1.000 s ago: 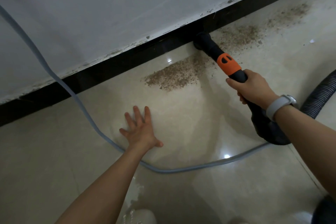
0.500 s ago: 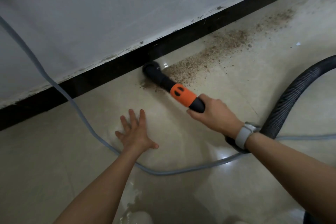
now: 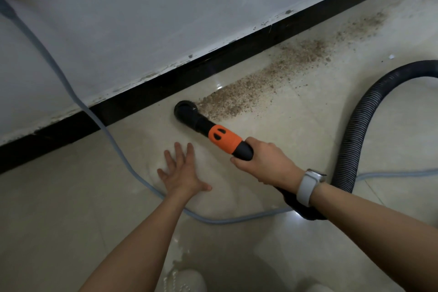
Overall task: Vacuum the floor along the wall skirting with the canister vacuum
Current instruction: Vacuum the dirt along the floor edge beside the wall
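Observation:
My right hand (image 3: 267,163) grips the black vacuum handle just behind its orange collar (image 3: 224,138). The round black nozzle (image 3: 184,111) sits on the beige floor a short way out from the black skirting (image 3: 147,99), at the left end of a brown dirt trail (image 3: 272,78) that runs along the skirting to the upper right. The ribbed black hose (image 3: 355,130) loops from under my right wrist up toward the right edge. My left hand (image 3: 181,172) lies flat on the floor with fingers spread, just left of the handle.
A grey power cord (image 3: 111,140) drops down the white wall (image 3: 166,7), crosses the skirting and curves on the floor under my left forearm toward the right. A pale shoe tip (image 3: 184,280) shows at the bottom edge.
The nozzle swept left along the skirting and then pulled slightly away from it. The dirt patch in front of my left hand is gone. My left hand stayed flat on the floor.

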Motion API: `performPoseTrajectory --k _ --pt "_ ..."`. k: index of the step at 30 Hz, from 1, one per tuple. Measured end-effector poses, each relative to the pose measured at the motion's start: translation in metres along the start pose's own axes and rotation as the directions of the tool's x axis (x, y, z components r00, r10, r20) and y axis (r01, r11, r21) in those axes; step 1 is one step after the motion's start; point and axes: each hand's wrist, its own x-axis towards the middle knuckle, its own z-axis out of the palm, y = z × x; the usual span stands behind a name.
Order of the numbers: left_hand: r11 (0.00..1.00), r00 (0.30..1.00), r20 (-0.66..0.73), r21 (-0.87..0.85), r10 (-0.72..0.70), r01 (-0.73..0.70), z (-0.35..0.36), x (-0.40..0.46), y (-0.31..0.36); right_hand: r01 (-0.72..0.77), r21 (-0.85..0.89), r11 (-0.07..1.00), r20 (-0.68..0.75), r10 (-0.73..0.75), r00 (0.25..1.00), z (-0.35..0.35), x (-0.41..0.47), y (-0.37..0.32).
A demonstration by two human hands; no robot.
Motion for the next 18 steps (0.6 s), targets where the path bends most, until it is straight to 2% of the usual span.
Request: performPoseTrajectory --k 5,13,15,18 --pt "1.000 1.000 0.008 0.007 0.009 -0.009 0.000 -0.001 0.000 -0.112 0.214 0.970 -0.099 0.135 0.986 -0.022 0.000 0.025" --pt "0.999 1.000 0.000 0.030 0.015 -0.015 0.000 -0.001 -0.002 -0.194 0.360 0.913 -0.208 0.281 0.937 -0.041 0.006 0.036" --pt "0.999 1.000 -0.002 0.035 0.009 -0.009 0.001 0.000 -0.002 -0.180 0.337 0.924 -0.192 0.255 0.948 -0.039 0.003 0.030" --pt "0.999 1.000 -0.012 0.040 0.001 -0.001 0.003 0.002 -0.003 -0.096 0.148 0.984 -0.146 0.118 0.982 -0.024 -0.003 0.015"
